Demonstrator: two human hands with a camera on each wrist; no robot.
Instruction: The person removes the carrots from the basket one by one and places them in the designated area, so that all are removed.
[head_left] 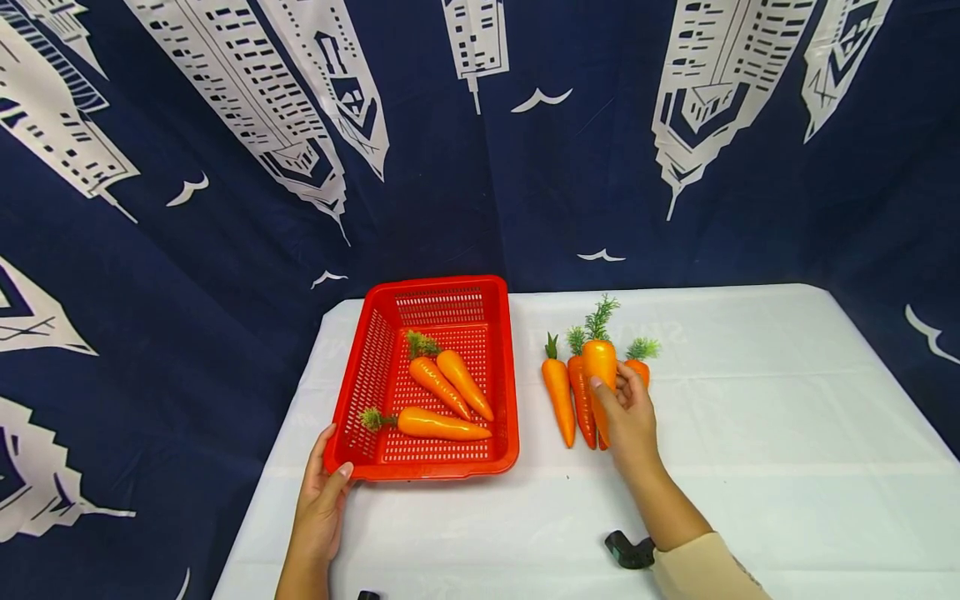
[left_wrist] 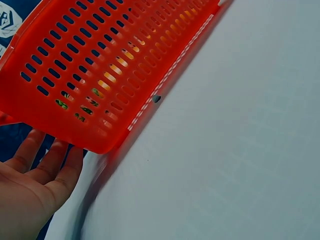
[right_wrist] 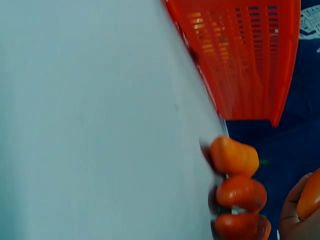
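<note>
A red plastic basket (head_left: 512, 400) with slotted walls holds three orange carrots with leafy tops, one of them a carrot (head_left: 442, 425) lying crosswise near the front. At its near left corner my left hand (head_left: 324, 504) grips the rim, thumb on top and fingers outside. In the left wrist view the fingers (left_wrist: 65, 175) reach the basket's edge. My right hand (head_left: 633, 417) holds a carrot (head_left: 599, 360) between thumb and fingers, green top pointing away. Beside and under it lie a carrot (head_left: 558, 400), a redder carrot (head_left: 577, 387) and another carrot (head_left: 639, 369), partly hidden by the hand.
A white cloth (head_left: 750, 433) covers the table. Behind it hangs a dark blue curtain (head_left: 570, 200) with white building prints. A black curved object (head_left: 628, 550) lies by the right sleeve (head_left: 701, 571), and a small black thing (head_left: 367, 595) shows at the bottom edge.
</note>
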